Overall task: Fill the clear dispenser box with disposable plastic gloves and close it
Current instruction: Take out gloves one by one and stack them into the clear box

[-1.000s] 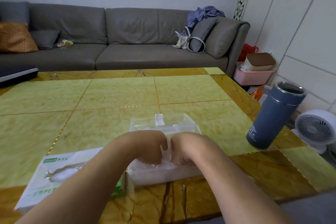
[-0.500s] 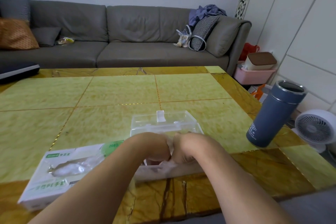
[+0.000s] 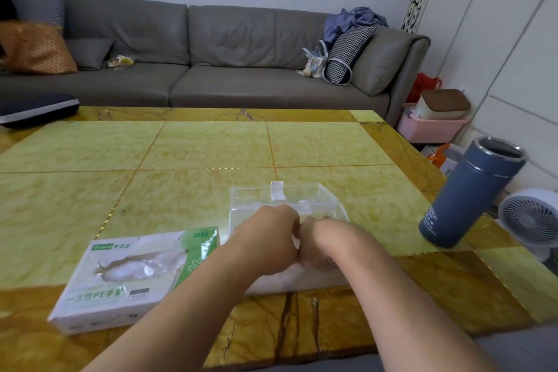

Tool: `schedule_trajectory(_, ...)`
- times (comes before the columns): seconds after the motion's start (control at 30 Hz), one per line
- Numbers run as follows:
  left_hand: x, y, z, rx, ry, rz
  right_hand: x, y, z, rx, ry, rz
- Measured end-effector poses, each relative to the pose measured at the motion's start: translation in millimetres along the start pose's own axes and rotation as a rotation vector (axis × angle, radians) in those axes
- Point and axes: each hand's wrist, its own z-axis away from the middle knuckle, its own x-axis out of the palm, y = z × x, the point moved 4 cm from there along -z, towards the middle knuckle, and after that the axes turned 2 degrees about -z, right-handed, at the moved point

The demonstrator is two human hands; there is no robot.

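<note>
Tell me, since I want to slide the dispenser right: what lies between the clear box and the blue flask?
Nothing: in the head view only bare tabletop shows between the clear dispenser box and the blue flask.

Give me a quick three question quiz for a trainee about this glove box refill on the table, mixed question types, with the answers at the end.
1. True or false: the lid of the clear dispenser box is already shut.
2. Multiple choice: the cardboard glove carton lies where, relative to the dispenser box? A) to its left B) to its right C) behind it
3. Short answer: where are the left hand and right hand, and what stands on the table at the right edge?

Key
1. False: the lid stands open behind the hands.
2. A
3. Both hands are down in the open box, knuckles together, on the pile of gloves; a blue tumbler with no lid on.
</note>
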Motion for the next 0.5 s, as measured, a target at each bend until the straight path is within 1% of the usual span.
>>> schedule_trajectory(0.07, 1.0, -4.4, -1.1, -0.054, 0.004, 0.067, 2.4, 0.6, -3.2, 0.028, 0.009, 0.003)
schedule_trajectory(0.2, 5.9, -10.1, -4.8, -0.164, -0.037, 0.036, 6.4, 1.6, -7.2, 0.064, 0.026, -0.046)
schedule_trajectory(0.4, 5.8, 4.0, -5.8, -0.203, -0.273, -0.162, 3.9, 2.8, -2.9, 0.055, 0.063, -0.056)
schedule_trajectory(0.5, 3.9, 7.2, -6.4, -0.214, -0.323, -0.175, 4.8, 4.3, -5.0, 0.061, 0.062, -0.046)
